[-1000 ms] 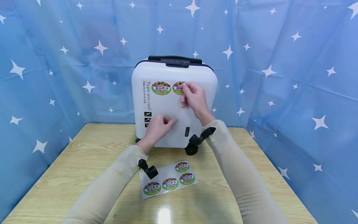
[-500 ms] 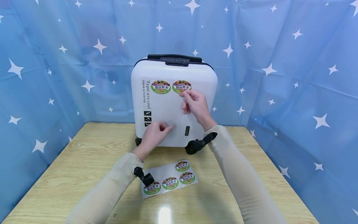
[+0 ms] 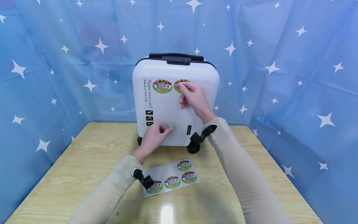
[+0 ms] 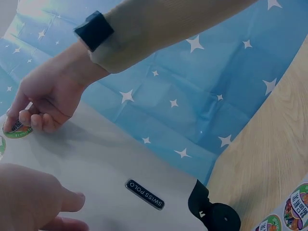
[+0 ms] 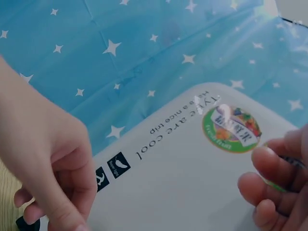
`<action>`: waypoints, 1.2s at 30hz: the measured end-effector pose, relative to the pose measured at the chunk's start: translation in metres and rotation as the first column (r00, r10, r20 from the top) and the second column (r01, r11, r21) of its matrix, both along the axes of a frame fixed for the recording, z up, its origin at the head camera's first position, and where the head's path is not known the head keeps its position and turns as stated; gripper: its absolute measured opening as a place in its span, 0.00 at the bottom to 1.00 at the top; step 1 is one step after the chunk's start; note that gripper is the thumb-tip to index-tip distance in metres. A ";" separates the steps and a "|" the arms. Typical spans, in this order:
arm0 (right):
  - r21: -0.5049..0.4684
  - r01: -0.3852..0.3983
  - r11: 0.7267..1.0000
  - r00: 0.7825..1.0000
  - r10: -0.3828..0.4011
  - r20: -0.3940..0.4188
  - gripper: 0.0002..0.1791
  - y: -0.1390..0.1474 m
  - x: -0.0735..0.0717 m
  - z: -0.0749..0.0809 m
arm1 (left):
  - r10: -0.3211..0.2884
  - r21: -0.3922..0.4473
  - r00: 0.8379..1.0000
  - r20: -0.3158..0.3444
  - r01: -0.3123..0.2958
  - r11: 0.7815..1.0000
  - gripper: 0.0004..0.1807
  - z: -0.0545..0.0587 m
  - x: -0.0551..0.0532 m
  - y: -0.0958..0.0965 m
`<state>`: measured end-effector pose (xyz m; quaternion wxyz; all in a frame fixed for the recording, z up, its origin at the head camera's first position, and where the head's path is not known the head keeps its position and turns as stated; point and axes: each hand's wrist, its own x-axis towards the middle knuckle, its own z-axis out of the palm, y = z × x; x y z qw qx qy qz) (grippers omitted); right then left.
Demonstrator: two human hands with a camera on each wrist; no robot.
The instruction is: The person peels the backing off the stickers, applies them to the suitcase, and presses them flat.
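Observation:
A white suitcase [image 3: 167,109] with a black handle stands upright on the table. Two oval fruit stickers lie side by side on its upper face, the left sticker [image 3: 162,86] fully visible. My right hand [image 3: 195,98] touches the right sticker [image 3: 176,86] with its fingertips and partly covers it. In the left wrist view, that hand's index finger reaches onto the sticker [image 4: 20,132] while the other fingers bend loosely. My left hand [image 3: 153,137] hovers by the lower part of the suitcase face, fingers loosely curled around nothing.
A sticker sheet [image 3: 162,171] with several oval stickers lies on the wooden table [image 3: 109,149] in front of the suitcase. One black caster wheel [image 3: 193,148] shows under the suitcase's right side. A blue star-patterned curtain [image 3: 92,71] surrounds the table.
My right hand slid down below the right sticker, uncovering it, then moved back up over it. My left hand drew slightly down and toward me.

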<state>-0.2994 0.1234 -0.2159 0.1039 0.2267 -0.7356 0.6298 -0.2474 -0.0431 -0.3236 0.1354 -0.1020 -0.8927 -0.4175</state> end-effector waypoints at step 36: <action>0.000 0.046 0.999 0.998 -0.046 0.044 0.18 0.030 0.006 -0.040 | -0.009 0.009 0.997 0.073 0.008 1.000 0.14 -0.031 0.015 -0.009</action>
